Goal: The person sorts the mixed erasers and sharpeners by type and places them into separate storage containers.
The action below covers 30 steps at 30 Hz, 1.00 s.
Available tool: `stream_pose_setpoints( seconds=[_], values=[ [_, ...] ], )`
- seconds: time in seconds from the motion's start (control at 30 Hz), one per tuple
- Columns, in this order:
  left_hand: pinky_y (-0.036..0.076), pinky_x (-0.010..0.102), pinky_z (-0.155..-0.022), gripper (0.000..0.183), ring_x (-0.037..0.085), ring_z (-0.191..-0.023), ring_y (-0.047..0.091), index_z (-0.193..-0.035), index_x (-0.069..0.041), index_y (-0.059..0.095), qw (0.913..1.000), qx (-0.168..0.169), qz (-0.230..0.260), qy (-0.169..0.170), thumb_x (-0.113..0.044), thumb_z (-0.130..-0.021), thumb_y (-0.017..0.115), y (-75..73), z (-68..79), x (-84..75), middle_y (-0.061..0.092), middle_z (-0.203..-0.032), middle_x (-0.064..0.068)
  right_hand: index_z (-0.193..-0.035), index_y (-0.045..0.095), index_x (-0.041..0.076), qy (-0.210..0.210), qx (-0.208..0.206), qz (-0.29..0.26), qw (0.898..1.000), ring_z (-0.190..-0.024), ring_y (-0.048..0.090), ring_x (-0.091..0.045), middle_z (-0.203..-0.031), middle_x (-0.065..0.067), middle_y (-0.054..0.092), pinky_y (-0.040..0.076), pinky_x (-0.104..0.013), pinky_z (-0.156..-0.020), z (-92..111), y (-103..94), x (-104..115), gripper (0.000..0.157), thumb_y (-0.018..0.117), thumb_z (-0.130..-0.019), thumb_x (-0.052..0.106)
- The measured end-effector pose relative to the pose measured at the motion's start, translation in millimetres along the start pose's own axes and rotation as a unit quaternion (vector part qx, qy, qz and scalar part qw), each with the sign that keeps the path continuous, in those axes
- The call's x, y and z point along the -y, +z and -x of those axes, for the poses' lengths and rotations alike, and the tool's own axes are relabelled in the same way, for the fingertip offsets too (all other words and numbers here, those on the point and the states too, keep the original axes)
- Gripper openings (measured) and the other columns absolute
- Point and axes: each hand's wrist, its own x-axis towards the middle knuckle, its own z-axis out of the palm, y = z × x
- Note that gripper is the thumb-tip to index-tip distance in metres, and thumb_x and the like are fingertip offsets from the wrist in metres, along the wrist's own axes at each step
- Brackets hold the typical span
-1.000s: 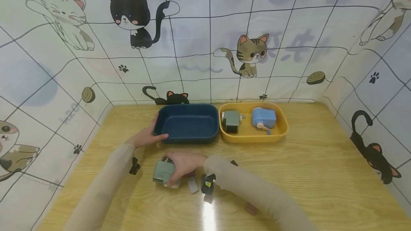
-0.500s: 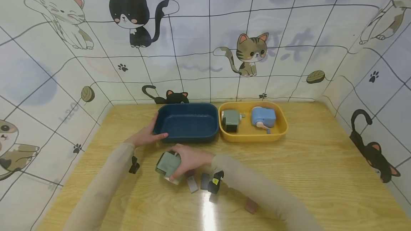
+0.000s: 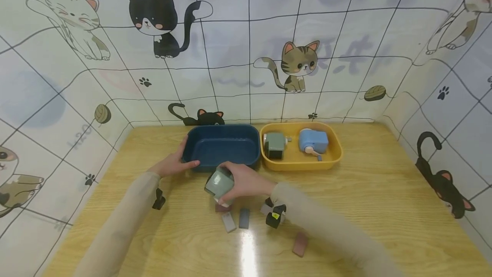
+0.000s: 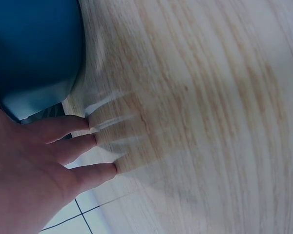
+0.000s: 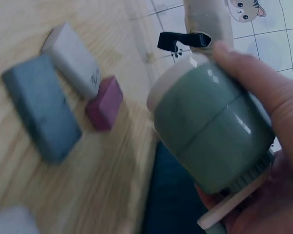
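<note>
My right hand (image 3: 250,181) grips a green hand-crank pencil sharpener (image 3: 220,183), held tilted over the table just in front of the dark blue bin (image 3: 219,146). In the right wrist view, the sharpener's rounded green body (image 5: 210,126) and pale crank arm (image 5: 234,202) show between thumb and fingers. Beside the bin's left end rests my left hand (image 3: 173,165), its thumb along the front rim. The left wrist view shows straight fingers (image 4: 93,176) touching the table by the blue wall. No objects show inside the blue bin.
A yellow bin (image 3: 301,166) adjoins the blue one on the right, holding a green sharpener (image 3: 275,143) and a blue sharpener (image 3: 313,140). Eraser-like blocks lie in front: white (image 3: 228,222), grey (image 3: 244,218), maroon (image 3: 223,208) and reddish (image 3: 300,244). Patterned walls enclose the table.
My right hand has raised the green sharpener and carried it rightward and toward the blue bin, turning it. The blocks beneath are more exposed. My left hand stays at the bin.
</note>
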Motion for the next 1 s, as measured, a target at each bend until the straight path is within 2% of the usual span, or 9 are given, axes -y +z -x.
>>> stream_pose_setpoints(
  seconds=[0.2, 0.47, 0.8, 1.0],
  values=[
    [0.028, 0.061, -0.104, 0.108, 0.054, -0.129, 0.033, -0.153, -0.016, -0.018, 1.0, 0.0, 0.004, 0.005, -0.056, -0.09, 0.06, -0.8, 1.1, -0.1, 0.013, -0.151, 0.036, -0.142, 0.041, 0.006, -0.007, -0.043, 0.07, 0.997, -0.096, 0.054, -0.015, -0.119, -0.002, 0.056, 0.048, -0.03, -0.078, 16, -18.8, -2, 0.09, 0.086, -0.069, 0.031],
    [0.028, 0.061, -0.104, 0.109, 0.054, -0.128, 0.035, -0.152, -0.017, -0.02, 1.0, 0.003, 0.002, 0.0, -0.058, -0.089, 0.059, -1.1, 2.0, -1.5, 0.017, -0.149, 0.038, -0.145, 0.037, 0.004, 0.007, -0.054, 0.057, 0.997, -0.097, 0.055, -0.017, -0.123, -0.004, 0.054, 0.049, -0.033, -0.078, 38, -38.6, -14, 0.092, 0.086, -0.07, 0.026],
    [0.029, 0.06, -0.103, 0.109, 0.055, -0.126, 0.038, -0.152, -0.017, -0.019, 1.0, 0.004, 0.001, 0.0, -0.059, -0.089, 0.059, -1.2, 1.9, -2.0, 0.017, -0.148, 0.038, -0.145, 0.037, 0.006, 0.021, -0.09, 0.102, 0.991, -0.102, 0.054, -0.022, -0.126, -0.008, 0.053, 0.047, -0.037, -0.081, 66, -65.1, -20, 0.094, 0.088, -0.068, 0.025],
    [0.029, 0.061, -0.103, 0.11, 0.054, -0.126, 0.038, -0.152, -0.02, -0.02, 1.0, 0.006, 0.005, 0.0, -0.059, -0.088, 0.06, -0.5, 0.4, 0.8, 0.017, -0.149, 0.038, -0.142, 0.04, 0.003, 0.021, -0.112, 0.126, 0.985, -0.099, 0.054, -0.024, -0.119, -0.01, 0.056, 0.047, -0.04, -0.08, 78, -81.0, -25, 0.092, 0.088, -0.066, 0.022]
  ],
)
